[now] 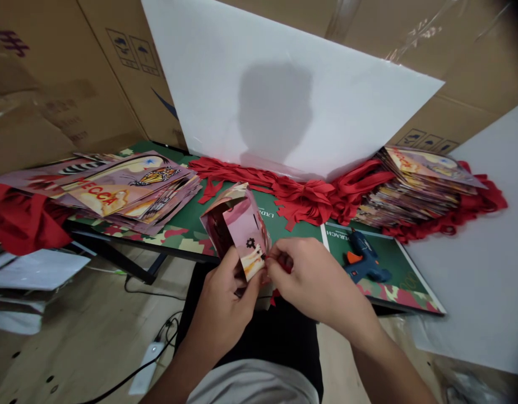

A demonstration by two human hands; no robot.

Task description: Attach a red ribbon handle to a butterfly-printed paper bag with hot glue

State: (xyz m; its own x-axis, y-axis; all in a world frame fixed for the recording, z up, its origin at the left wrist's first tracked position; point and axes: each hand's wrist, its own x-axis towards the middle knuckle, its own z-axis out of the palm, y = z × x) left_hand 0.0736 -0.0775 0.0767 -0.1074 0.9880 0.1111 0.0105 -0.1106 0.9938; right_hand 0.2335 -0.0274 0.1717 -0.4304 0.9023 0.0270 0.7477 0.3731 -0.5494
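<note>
A printed pink-and-cream paper bag (246, 235), opened out and tilted, is held over my lap at the table's front edge. My left hand (229, 294) grips its lower end, thumb on the near face and fingers partly hidden behind. At the bag's right side, my right hand (303, 272) pinches a red ribbon (285, 264) close to a small dark slot. A bit of red also shows below the bag, between the hands. Most of the ribbon is hidden by my fingers.
Flat printed bags (128, 185) lie stacked at left, with another stack (414, 191) at right. Red ribbons (303, 196) run along the back of the green table (192, 238). A blue glue gun (364, 258) lies at right. Cardboard and a white board (208, 73) stand behind; a power strip (147, 367) is on the floor.
</note>
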